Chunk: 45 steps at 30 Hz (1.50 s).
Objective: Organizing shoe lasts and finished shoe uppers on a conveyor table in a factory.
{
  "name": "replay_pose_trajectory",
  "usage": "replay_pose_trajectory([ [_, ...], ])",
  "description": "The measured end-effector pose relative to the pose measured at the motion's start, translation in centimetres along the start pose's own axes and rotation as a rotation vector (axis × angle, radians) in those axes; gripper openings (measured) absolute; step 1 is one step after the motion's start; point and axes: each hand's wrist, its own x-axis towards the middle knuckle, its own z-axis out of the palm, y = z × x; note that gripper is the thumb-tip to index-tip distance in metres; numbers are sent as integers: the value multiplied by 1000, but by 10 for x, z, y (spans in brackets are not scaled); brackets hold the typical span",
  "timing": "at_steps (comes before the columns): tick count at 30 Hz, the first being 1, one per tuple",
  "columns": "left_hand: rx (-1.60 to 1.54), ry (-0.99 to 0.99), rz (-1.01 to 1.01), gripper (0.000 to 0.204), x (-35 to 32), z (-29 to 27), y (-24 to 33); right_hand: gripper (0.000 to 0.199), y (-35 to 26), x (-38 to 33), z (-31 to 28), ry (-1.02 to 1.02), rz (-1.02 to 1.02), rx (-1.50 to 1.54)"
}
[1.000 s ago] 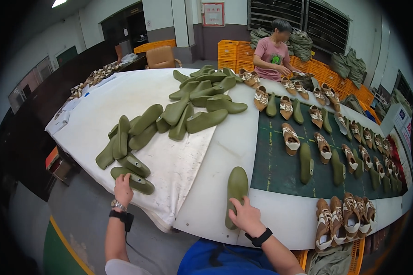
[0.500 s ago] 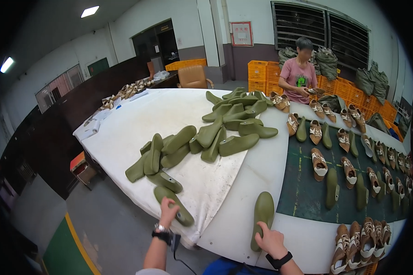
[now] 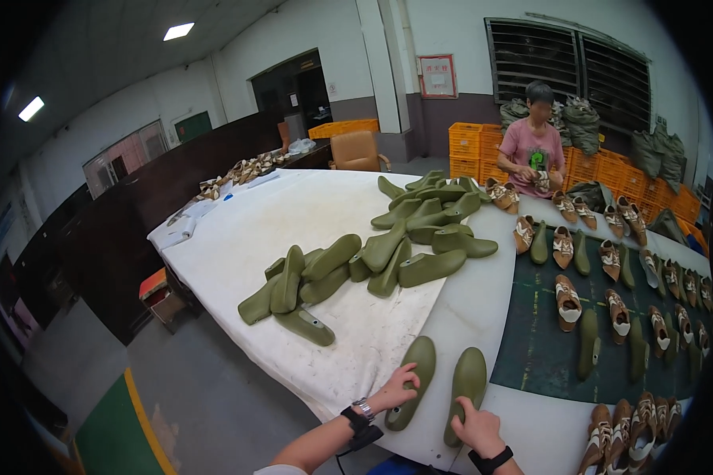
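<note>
Two green shoe lasts lie side by side at the near edge of the table. My left hand (image 3: 394, 389) is closed over the left shoe last (image 3: 417, 366), thumb and fingers gripping across it. Around the heel half of the right shoe last (image 3: 470, 378), my right hand (image 3: 480, 428) is closed, its thumb on top; its other fingers are mostly hidden. Beyond my left hand, a loose pile of green lasts (image 3: 331, 257) spreads over the white cloth (image 3: 317, 210). One last (image 3: 306, 326) lies at the pile's near end.
On the right, brown and white shoes (image 3: 568, 305) and green lasts stand in rows on a dark green mat (image 3: 531, 348). More shoes (image 3: 640, 423) cluster at the near right. Across the table a person (image 3: 532, 150) handles a shoe, with orange crates (image 3: 465, 142) behind.
My left hand has carried its last rightward from the cloth's near edge to beside the right-hand last. My right hand keeps its hold. The view has shifted slightly.
</note>
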Motion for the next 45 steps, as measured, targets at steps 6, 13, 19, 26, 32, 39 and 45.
replay_pose_trajectory([
  [6, 159, -17, 74, 17, 54, 55, 19, 39, 7, -3, 11, 66, -7, -47],
  [13, 333, 136, 256, 12, 53, 66, 36, 38, 18, 4, 5, 51, 61, 68],
  [19, 594, 141, 376, 7, 43, 76, 72, 31, 81, 51, -10, 266, 76, -26],
  [26, 568, 143, 313, 5, 33, 78, 72, 52, 156, 128, -11, 162, 309, -174],
  [32, 532, 99, 336, 7, 29, 79, 70, 46, 176, 147, 9, 272, 409, -184],
  [39, 509, 102, 323, 9, 38, 78, 59, 58, 201, 146, -10, 97, 370, -8],
  [45, 492, 70, 277, 8, 47, 82, 58, 65, 209, 97, -60, -181, 191, 217],
])
